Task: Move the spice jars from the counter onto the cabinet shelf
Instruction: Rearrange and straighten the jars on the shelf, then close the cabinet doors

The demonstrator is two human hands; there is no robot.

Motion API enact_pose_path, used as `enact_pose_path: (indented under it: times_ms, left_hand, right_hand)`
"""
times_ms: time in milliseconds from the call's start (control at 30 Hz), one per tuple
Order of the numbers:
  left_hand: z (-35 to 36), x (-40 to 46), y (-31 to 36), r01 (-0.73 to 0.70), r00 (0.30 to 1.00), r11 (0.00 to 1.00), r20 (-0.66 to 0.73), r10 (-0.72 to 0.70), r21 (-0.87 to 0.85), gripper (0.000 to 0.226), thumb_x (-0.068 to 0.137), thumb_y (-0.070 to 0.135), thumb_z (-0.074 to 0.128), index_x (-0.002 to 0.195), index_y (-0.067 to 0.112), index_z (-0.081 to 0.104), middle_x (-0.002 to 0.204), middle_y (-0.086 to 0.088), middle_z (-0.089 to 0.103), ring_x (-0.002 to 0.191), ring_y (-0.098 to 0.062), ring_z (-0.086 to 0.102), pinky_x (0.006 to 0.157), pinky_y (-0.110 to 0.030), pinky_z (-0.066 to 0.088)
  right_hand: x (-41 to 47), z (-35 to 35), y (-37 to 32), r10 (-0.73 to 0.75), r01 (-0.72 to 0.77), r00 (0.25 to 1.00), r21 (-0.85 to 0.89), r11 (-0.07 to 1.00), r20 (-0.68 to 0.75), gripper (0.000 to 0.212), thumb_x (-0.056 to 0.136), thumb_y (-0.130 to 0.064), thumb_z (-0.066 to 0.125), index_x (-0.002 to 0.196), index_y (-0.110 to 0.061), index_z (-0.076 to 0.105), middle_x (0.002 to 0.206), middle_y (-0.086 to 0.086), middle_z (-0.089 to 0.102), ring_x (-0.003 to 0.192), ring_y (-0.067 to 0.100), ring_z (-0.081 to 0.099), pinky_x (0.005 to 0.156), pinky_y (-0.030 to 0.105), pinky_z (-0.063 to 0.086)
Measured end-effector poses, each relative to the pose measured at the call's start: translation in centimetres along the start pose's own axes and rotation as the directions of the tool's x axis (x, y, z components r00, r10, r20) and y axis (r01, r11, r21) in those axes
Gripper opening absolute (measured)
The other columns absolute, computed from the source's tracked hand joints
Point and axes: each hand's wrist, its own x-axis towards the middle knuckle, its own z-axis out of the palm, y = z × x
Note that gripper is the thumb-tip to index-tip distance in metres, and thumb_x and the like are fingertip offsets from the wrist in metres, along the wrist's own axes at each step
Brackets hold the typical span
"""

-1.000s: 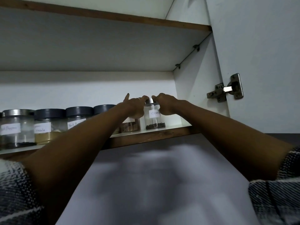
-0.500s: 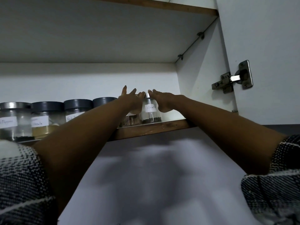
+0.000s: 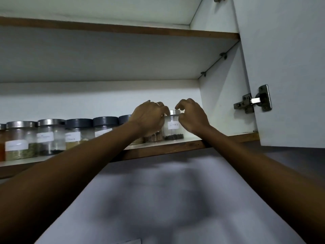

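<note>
A small clear jar labelled cloves [image 3: 173, 132], with a silver lid and dark cloves at its bottom, stands near the right end of the lower cabinet shelf [image 3: 158, 150]. My left hand [image 3: 149, 118] curls round the jar's left side at the lid and hides most of a jar with brown contents [image 3: 153, 137] beside it. My right hand [image 3: 192, 118] pinches the lid's right edge with curled fingers. Several more labelled spice jars [image 3: 78, 132] stand in a row to the left.
The open cabinet door [image 3: 290, 67] with its metal hinge [image 3: 253, 101] stands close on the right. An upper shelf [image 3: 123, 29] runs overhead. Bare shelf lies between the cloves jar and the cabinet's right wall [image 3: 219, 103].
My fingers were stretched flat along both sides of the cloves jar; now they curl in at its lid. The camera has tilted, showing more jars at the left.
</note>
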Motion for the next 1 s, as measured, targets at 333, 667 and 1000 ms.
enact_pose_path:
  times_ms: [333, 667, 1000]
  left_hand:
    - [-8.7, -7.8, 3.8, -0.271, 0.953, 0.962, -0.151, 0.263, -0.039, 0.018, 0.088, 0.013, 0.053, 0.099, 0.012, 0.067, 0.097, -0.008, 0.069, 0.080, -0.033, 0.061, 0.062, -0.038, 0.046]
    - [-19.0, -12.8, 12.4, -0.345, 0.888, 0.919, -0.383, 0.253, -0.193, 0.019, 0.085, 0.016, 0.055, 0.100, 0.014, 0.067, 0.096, -0.006, 0.069, 0.078, -0.029, 0.062, 0.063, -0.035, 0.043]
    - [-25.0, -15.7, 23.7, -0.405, 0.843, 0.814, -0.514, 0.157, -0.416, 0.022, 0.082, 0.018, 0.060, 0.103, 0.014, 0.066, 0.099, -0.003, 0.069, 0.084, -0.023, 0.063, 0.069, -0.036, 0.052]
  right_hand:
    - [-7.7, -9.8, -5.8, -0.347, 0.341, 0.938, -0.179, 0.923, -0.001, 0.029, 0.078, -0.002, 0.047, 0.101, -0.009, 0.062, 0.093, 0.005, 0.064, 0.092, 0.025, 0.053, 0.071, 0.029, 0.036]
    - [-16.0, -23.0, -12.3, -0.387, 0.344, 0.917, -0.300, 0.890, -0.096, 0.032, 0.076, 0.005, 0.052, 0.105, -0.003, 0.062, 0.098, 0.011, 0.062, 0.087, 0.029, 0.058, 0.070, 0.039, 0.047]
    - [-21.8, -36.1, -14.9, -0.385, 0.211, 0.888, -0.521, 0.827, -0.252, 0.039, 0.072, 0.003, 0.052, 0.108, -0.005, 0.062, 0.122, 0.015, 0.055, 0.107, 0.025, 0.047, 0.085, 0.037, 0.040]
